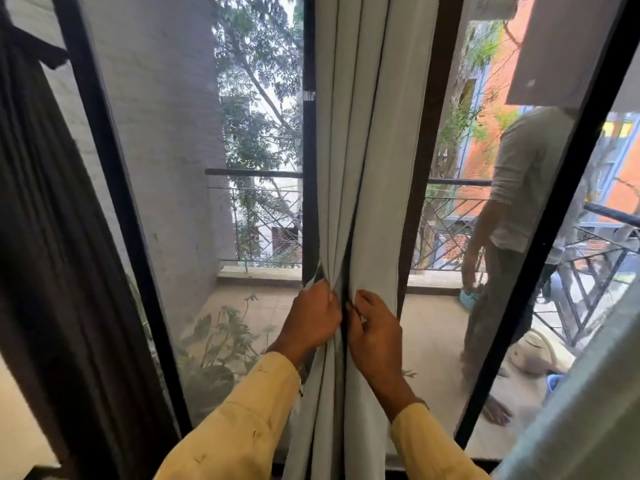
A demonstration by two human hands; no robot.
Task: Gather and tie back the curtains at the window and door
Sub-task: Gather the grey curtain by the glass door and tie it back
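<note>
Head view: the pale curtain (360,150) hangs bunched at the middle door post (420,150), left hand (311,318) and right hand (375,336) both pinching its folds, and since nothing else binds the bundle yet, loosening either pinch could let the folds slide and spread.

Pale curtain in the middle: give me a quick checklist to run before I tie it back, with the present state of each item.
1. Grip of left hand on pale curtain: ok, fingers curled round the folds.
2. Grip of right hand: ok, it pinches the folds next to the other hand.
3. Folds bunched narrow at hand height: ok.
4. Tie-back ready: cannot tell; only a dark strip shows between the hands.
5. Lower hem gathered in: cannot tell, out of view.
6. Dark curtain at left bunched aside: ok.
</note>
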